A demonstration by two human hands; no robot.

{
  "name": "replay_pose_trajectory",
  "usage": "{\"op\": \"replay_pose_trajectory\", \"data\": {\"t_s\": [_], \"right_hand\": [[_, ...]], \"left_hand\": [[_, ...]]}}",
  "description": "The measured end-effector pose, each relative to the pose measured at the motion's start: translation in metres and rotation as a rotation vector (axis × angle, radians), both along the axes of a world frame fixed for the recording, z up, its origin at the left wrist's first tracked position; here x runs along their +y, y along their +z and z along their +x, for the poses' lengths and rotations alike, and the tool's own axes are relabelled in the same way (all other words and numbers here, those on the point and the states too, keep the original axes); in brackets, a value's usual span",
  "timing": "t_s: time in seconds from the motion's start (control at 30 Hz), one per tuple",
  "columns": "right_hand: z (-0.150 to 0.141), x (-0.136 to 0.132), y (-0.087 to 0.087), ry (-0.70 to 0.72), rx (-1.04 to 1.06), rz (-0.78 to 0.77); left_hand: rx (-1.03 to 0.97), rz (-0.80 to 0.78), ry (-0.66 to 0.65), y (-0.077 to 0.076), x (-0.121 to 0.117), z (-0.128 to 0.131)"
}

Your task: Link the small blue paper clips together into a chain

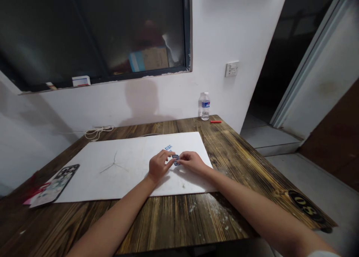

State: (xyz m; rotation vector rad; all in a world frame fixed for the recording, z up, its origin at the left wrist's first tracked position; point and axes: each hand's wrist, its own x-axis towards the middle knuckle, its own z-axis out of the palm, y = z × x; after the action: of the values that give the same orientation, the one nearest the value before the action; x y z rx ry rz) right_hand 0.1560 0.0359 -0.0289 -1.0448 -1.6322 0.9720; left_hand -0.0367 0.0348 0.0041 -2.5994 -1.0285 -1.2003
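Head cam shot, looking down at a small blue-and-white piece (175,159) held up close between both hands, over the right half of a big white sheet (84,175). Both hands are working on this one bit together: the left hand (158,166) is curled in with its fingers closed against the piece from one side, and the right hand (190,162) comes in from the other with its fingertips pinched onto it. Neither hand is spread open. The piece is tiny and half hidden by fingers, so I can't make out exactly what it is. Just past the fingers, a blue-and-white printed strip (168,147) sits on the sheet, touching or nearly touching the left hand. The sheet lies on a dark wooden table (179,219), with a thin grey mark off to its left. Beside the sheet's left edge there's a patterned flat case (56,186) lying on something red (35,192). Toward the back of the table stand a plastic water bottle (205,106) and a little red stick (215,121), and a loose white cord (98,132) lies at the back edge. Above that are a wall socket (231,68) and a dark window (92,33).
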Motion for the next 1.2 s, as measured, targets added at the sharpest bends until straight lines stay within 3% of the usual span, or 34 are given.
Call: {"op": "replay_pose_trajectory", "data": {"t_s": [0.13,0.3,0.5,0.8,1.2], "right_hand": [[0.008,0.01,-0.003,-0.038,0.173,-0.046],[0.022,0.021,0.0,-0.135,0.304,-0.091],[0.037,0.023,0.003,-0.231,0.27,-0.085],[0.034,0.028,-0.01,-0.234,0.261,-0.092],[0.034,0.031,-0.014,-0.245,0.173,-0.064]], "left_hand": [[0.009,-0.054,0.011,0.0,0.003,0.001],[0.168,-0.105,-0.063,-0.001,0.003,0.004],[0.347,-0.173,-0.094,-0.002,0.001,0.003],[0.428,-0.166,-0.252,0.003,0.009,-0.006],[0.483,-0.171,-0.219,0.004,0.006,-0.003]]}}
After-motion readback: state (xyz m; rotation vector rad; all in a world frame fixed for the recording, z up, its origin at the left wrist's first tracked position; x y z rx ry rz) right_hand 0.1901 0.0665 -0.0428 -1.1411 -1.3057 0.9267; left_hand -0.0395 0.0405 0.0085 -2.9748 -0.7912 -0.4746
